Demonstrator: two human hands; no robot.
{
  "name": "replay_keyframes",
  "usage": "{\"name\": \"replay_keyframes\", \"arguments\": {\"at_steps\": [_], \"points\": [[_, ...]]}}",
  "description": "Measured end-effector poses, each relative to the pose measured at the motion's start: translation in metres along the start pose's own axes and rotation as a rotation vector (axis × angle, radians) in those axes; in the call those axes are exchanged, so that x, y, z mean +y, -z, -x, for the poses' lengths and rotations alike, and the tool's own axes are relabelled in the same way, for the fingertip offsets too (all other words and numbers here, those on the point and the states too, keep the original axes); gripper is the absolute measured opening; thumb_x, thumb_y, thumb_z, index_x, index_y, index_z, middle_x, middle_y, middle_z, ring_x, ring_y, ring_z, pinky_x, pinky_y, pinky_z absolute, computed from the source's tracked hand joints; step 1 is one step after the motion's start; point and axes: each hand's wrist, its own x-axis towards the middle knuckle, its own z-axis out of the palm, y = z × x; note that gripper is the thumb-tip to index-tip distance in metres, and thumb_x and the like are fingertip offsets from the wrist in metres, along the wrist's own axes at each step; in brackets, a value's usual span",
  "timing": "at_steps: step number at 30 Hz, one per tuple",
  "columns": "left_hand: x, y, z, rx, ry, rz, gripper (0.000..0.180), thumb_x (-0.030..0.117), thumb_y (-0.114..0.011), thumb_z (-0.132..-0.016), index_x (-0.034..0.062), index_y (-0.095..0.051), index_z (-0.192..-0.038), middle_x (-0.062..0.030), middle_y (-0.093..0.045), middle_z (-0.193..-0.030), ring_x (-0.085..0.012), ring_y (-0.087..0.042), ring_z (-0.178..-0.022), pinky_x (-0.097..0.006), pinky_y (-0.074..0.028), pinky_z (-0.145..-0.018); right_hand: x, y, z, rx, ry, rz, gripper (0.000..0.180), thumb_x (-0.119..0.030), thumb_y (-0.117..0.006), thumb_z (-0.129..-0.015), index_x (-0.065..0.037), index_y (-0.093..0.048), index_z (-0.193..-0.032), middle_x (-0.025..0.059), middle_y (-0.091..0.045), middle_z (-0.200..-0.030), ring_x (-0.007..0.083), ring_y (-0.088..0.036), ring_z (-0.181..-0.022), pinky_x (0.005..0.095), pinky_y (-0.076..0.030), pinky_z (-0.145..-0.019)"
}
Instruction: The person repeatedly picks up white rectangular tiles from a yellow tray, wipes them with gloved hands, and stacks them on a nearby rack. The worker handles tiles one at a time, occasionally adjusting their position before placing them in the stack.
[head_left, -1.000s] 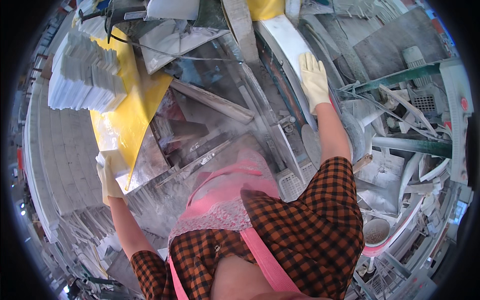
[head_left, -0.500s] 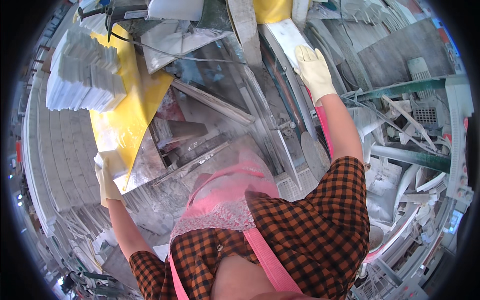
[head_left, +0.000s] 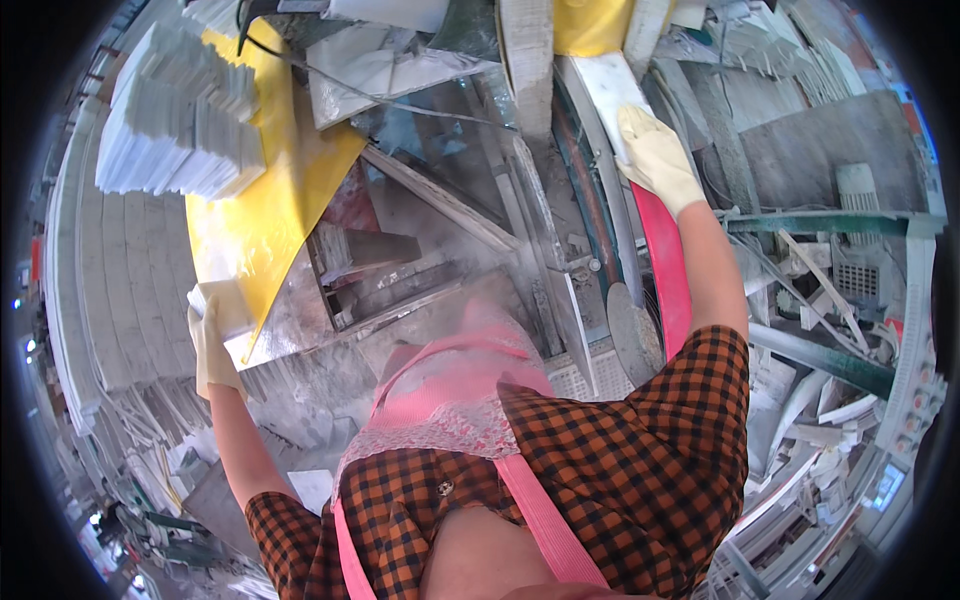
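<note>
Right hand (head_left: 655, 152) flat on white slab (head_left: 612, 90), fingers open. Left hand (head_left: 212, 345) fingers gripping small white tile (head_left: 222, 306) beside yellow sheet (head_left: 262, 210).

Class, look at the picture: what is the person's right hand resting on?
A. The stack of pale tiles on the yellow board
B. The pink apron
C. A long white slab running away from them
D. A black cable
C: the gloved right hand lies flat on the long white slab, far from the tile stack.
</note>
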Motion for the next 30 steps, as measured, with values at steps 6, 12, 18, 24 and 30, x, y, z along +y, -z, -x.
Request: {"name": "replay_keyframes", "arguments": {"at_steps": [6, 12, 18, 24, 30], "points": [[0.005, -0.004, 0.022, -0.003, -0.045, 0.054, 0.066, 0.031, -0.078, -0.084, 0.0014, -0.055, -0.138, -0.0129, -0.065, -0.125, -0.0224, -0.065, -0.112, -0.036, -0.053, -0.092, -0.002, 0.005, 0.009, -0.052, -0.174, -0.079, 0.064, -0.015, -0.073, -0.080, -0.002, -0.051, -0.138, 0.0244, -0.063, -0.128, 0.0403, -0.068, -0.102, 0.0479, -0.056, -0.086], [0.051, -0.022, 0.059, 0.113, 0.004, -0.209, 0.080, 0.039, -0.076, -0.079, -0.0041, -0.049, -0.140, -0.0238, -0.064, -0.127, -0.0336, -0.065, -0.117, -0.039, -0.053, -0.095, -0.016, 0.014, -0.017, -0.216, -0.598, -0.048, 0.051, -0.030, -0.063, -0.091, -0.010, -0.054, -0.137, 0.0243, -0.073, -0.100, 0.0387, -0.072, -0.093, 0.0496, -0.055, -0.083], [0.083, -0.012, 0.084, -0.081, -0.033, -0.251, 0.086, 0.058, -0.061, -0.090, -0.0077, -0.039, -0.141, -0.0283, -0.056, -0.134, -0.0326, -0.063, -0.118, -0.039, -0.054, -0.093, -0.164, 0.053, -0.053, 0.295, -0.463, -1.417, 0.029, -0.017, -0.065, -0.096, 0.002, -0.067, -0.117, 0.0067, -0.070, -0.104, 0.0134, -0.065, -0.086, 0.0314, -0.052, -0.077], [0.073, -0.007, 0.067, -0.147, -0.088, -0.278, 0.085, 0.063, -0.056, -0.093, -0.0084, -0.045, -0.138, -0.0297, -0.059, -0.130, -0.0339, -0.064, -0.118, -0.038, -0.056, -0.091, -0.446, 0.099, -0.134, 0.154, -0.350, -1.987, 0.024, -0.010, -0.060, -0.094, 0.005, -0.067, -0.111, 0.0052, -0.070, -0.097, 0.0124, -0.065, -0.085, 0.0293, -0.051, -0.075], [0.069, -0.013, 0.070, -0.076, -0.135, -0.314, 0.074, 0.055, -0.055, -0.097, -0.0110, -0.053, -0.130, -0.0341, -0.063, -0.122, -0.0408, -0.063, -0.116, -0.042, -0.050, -0.097, -0.583, 0.114, -0.156, 0.055, -0.282, -1.730, 0.036, -0.022, -0.065, -0.092, 0.000, -0.064, -0.120, 0.0104, -0.068, -0.094, 0.0177, -0.063, -0.083, 0.0348, -0.050, -0.075]]}}
